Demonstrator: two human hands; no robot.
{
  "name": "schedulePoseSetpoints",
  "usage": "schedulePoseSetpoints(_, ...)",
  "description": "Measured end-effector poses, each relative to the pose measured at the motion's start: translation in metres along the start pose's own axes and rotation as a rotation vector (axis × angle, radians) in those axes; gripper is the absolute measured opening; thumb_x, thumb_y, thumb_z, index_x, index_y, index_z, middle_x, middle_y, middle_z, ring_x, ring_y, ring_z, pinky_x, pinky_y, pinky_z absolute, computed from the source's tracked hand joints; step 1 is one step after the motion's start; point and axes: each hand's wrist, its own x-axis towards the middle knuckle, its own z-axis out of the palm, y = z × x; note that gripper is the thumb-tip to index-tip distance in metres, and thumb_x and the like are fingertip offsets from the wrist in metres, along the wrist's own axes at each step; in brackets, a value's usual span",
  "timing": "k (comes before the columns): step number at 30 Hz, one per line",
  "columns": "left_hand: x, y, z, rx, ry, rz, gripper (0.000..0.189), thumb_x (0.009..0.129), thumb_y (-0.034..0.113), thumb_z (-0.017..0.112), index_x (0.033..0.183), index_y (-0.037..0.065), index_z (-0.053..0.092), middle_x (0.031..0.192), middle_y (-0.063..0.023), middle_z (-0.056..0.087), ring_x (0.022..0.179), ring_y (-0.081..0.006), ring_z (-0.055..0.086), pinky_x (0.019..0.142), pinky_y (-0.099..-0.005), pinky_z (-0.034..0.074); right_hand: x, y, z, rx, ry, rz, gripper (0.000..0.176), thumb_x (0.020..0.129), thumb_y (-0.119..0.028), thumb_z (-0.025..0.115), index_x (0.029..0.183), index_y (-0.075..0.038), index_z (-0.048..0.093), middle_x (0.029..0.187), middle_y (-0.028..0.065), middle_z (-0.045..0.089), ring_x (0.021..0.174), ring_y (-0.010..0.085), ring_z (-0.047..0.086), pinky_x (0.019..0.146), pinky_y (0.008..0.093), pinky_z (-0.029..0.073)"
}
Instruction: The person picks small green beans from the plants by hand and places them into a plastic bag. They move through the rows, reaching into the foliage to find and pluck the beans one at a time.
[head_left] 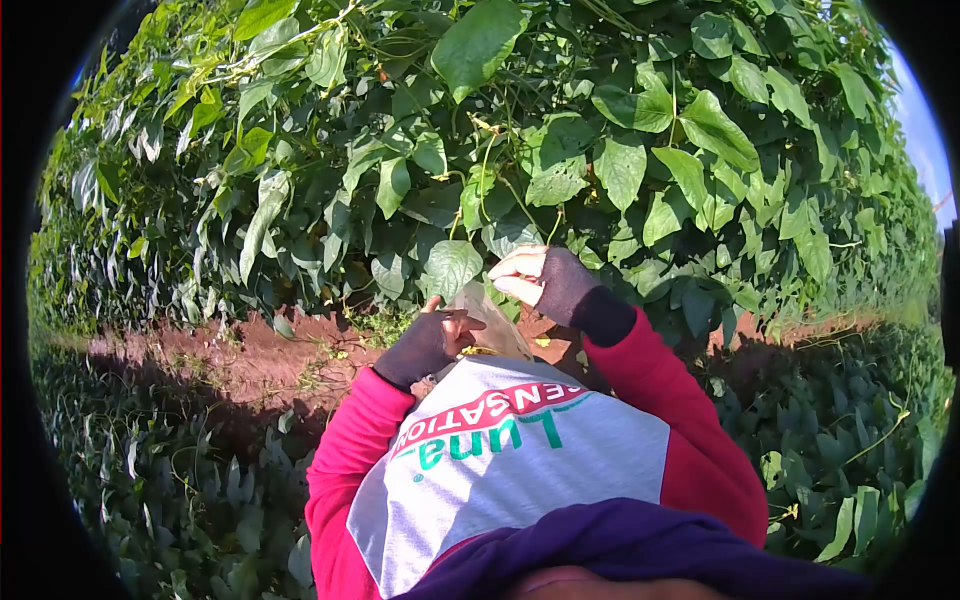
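Note:
My left hand (432,344), in a dark fingerless glove, is half curled in front of my waist beside a pale translucent bag (505,335). Its thumb points up; what lies in its palm, if anything, is hidden. Small yellow bits (480,350) show just below its fingers. Above and right of the bag, my right hand (548,285), gloved the same way, has its fingers drawn together, pointing left. Anything in that pinch is too small to name. A broad green leaf (452,267) hangs between both hands, and a thin stem (555,225) hangs just above the right one.
A tall wall of climbing leafy vines (620,170) fills the view ahead. Reddish bare soil (230,365) runs along its foot. Low leafy plants (200,480) grow on both sides of me. A purple cloth (620,545) covers the bottom of the view.

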Motion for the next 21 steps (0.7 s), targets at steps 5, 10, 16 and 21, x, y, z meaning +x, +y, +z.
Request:
schedulePoseSetpoints(5,0.015,0.007,-0.001,0.071,0.003,-0.035,0.03,0.087,0.018,0.051,0.111,0.02,0.068,0.094,-0.0009,0.07,0.104,-0.0214,0.059,0.112,-0.0571,0.017,0.011,-0.019,-0.039,-0.007,0.178,0.007,0.014,0.083,-0.011,0.065,0.094,-0.003,0.069,0.092,0.0132,0.068,0.084,0.0284,0.065,0.074,0.0353,0.052)
schedulePoseSetpoints(10,0.011,0.001,0.011,-0.005,0.065,0.014,0.029,0.089,0.02,0.047,0.108,0.02,0.069,0.086,-0.0015,0.071,0.107,-0.021,0.058,0.111,-0.0621,0.011,0.034,-0.005,-0.075,0.077,0.373,0.097,0.011,0.086,-0.007,0.066,0.095,-0.003,0.07,0.089,0.0062,0.064,0.081,0.013,0.061,0.066,0.0246,0.049)
schedulePoseSetpoints(16,0.013,0.046,-0.058,-0.058,0.339,-0.057,0.016,0.082,0.009,0.069,0.097,0.005,0.069,0.084,-0.0093,0.069,0.072,-0.0249,0.066,0.068,-0.0322,0.052,0.066,0.0,-0.088,-0.027,0.435,-0.035,0.012,0.084,-0.004,0.064,0.095,-0.003,0.069,0.088,0.0084,0.065,0.081,0.0163,0.061,0.069,0.0277,0.048)
schedulePoseSetpoints(21,0.048,0.046,-0.135,-0.066,0.922,-0.064,0.012,0.085,0.011,0.071,0.091,0.001,0.069,0.072,-0.0091,0.063,0.068,-0.0201,0.063,0.063,-0.0313,0.048,0.083,0.013,-0.094,-0.114,0.538,-0.07,0.012,0.082,-0.006,0.065,0.093,-0.002,0.069,0.084,0.0123,0.064,0.077,0.0248,0.063,0.068,0.0323,0.05)
